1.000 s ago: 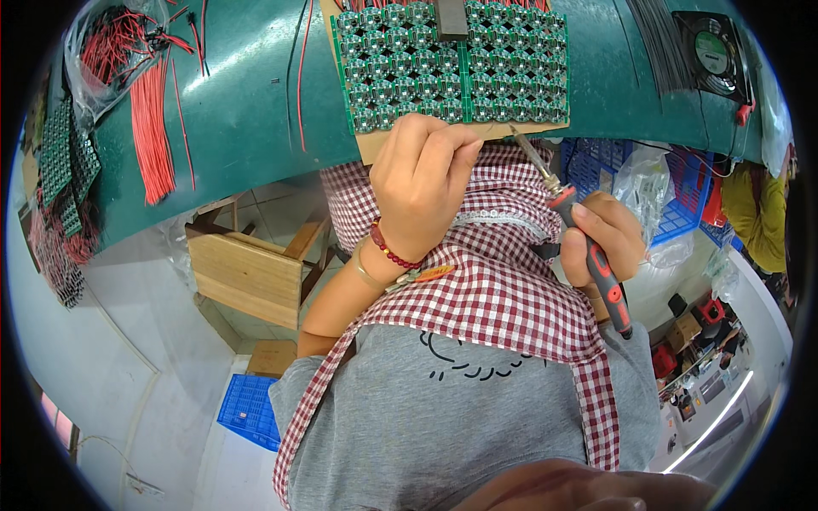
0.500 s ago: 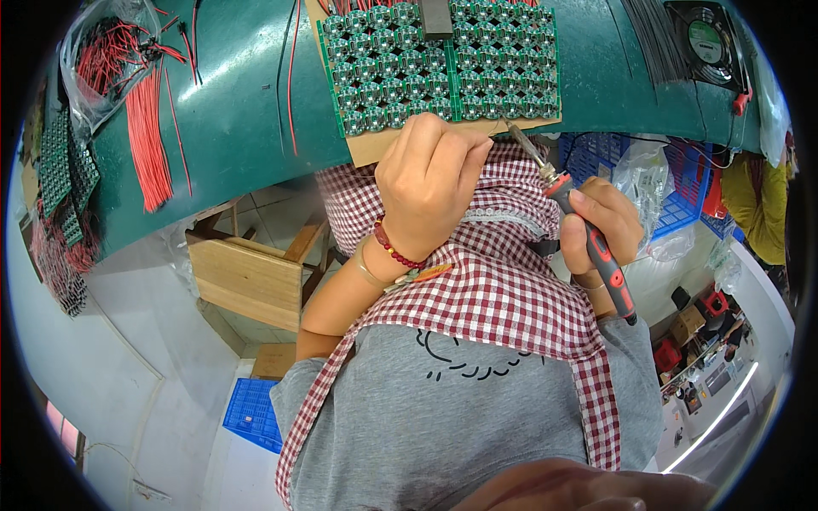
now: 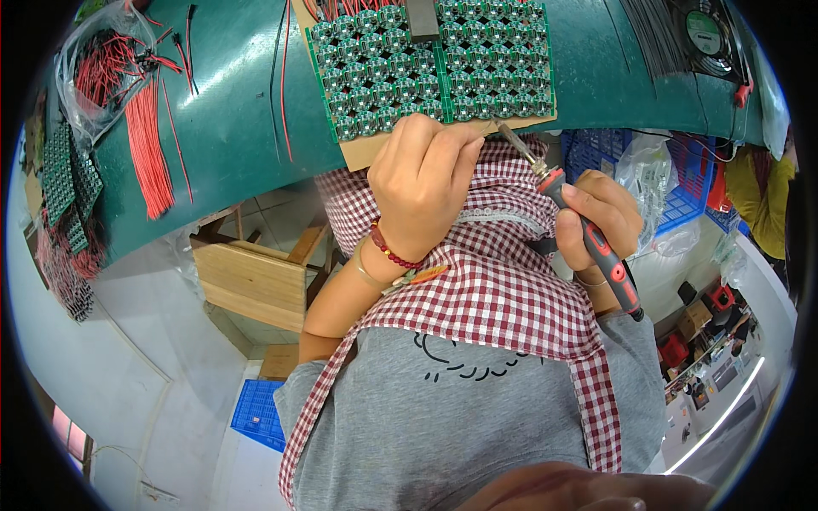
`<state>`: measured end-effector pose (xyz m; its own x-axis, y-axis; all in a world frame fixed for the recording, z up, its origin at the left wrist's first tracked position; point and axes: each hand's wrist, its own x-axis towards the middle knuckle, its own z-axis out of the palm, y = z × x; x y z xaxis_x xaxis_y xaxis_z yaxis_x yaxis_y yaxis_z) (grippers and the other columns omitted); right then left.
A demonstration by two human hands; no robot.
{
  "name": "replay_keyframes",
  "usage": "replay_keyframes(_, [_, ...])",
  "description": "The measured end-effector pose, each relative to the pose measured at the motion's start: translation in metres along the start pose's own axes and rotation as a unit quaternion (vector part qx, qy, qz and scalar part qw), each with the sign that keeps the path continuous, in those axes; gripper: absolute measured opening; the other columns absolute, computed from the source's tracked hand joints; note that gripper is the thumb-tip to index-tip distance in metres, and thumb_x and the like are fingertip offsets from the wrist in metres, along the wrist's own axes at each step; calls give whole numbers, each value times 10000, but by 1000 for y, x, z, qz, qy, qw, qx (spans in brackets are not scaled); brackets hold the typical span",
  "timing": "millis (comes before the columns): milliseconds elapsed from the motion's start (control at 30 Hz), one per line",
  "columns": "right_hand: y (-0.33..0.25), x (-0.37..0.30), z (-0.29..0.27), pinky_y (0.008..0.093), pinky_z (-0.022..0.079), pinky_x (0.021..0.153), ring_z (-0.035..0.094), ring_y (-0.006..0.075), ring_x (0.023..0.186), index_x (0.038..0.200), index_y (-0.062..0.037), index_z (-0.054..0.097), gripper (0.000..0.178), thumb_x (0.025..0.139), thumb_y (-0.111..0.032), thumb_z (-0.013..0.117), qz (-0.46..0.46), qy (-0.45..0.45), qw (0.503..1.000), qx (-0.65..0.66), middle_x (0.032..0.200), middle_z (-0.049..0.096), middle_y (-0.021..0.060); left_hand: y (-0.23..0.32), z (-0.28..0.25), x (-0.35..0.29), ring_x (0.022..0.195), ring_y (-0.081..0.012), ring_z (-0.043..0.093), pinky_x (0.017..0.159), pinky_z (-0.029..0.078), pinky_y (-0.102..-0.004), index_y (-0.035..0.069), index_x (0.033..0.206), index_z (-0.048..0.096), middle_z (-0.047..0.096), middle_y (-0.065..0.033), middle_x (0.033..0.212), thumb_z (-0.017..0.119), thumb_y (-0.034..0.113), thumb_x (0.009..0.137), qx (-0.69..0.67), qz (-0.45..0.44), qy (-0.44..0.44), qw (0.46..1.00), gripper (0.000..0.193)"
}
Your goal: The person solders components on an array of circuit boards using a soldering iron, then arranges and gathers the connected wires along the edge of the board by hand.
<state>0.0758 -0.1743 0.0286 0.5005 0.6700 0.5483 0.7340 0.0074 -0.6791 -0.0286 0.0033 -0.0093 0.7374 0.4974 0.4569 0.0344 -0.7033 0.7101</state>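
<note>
Soldering iron (image 3: 588, 238) sits in the right hand (image 3: 601, 217), fingers wrapped tight round the red and black grip, metal tip pointing up-left and ending right at the lower edge of the board panel (image 3: 434, 64). That panel is a green grid of small round LED boards lying on a brown cardboard sheet (image 3: 362, 152), all of it on the green bench (image 3: 230, 111). Left hand (image 3: 426, 183) is curled shut at the panel's near edge, fingertips pressing on the cardboard, maybe pinching something tiny but can't tell what. Red bead bracelet (image 3: 390, 251) on that wrist. Bundle of red wires (image 3: 149, 145) off to the left, well apart, and a small fan (image 3: 703, 30) at the far right corner. Red checked apron (image 3: 494, 289) over a grey shirt below.
</note>
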Motion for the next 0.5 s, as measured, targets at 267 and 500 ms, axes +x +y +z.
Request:
replay_keyframes(267, [2, 2, 0, 314, 459, 437, 570, 237, 480, 890, 44, 668, 228, 686, -54, 690, -2, 2, 1000, -1, 633, 587, 117, -1, -1, 3, 635, -206, 538, 532, 423, -325, 42, 840, 659, 515, -58, 740, 777, 12, 723, 6, -1, -5, 1000, 169])
replay_keyframes(500, [0, 2, -3, 314, 456, 433, 566, 235, 475, 882, 46, 674, 241, 660, -46, 688, 0, 11, 1000, 8, 625, 582, 113, 2, 0, 4, 647, -230, 535, 536, 424, -344, 48, 840, 646, 487, -64, 735, 769, 36, 718, 6, -6, -1, 1000, 174])
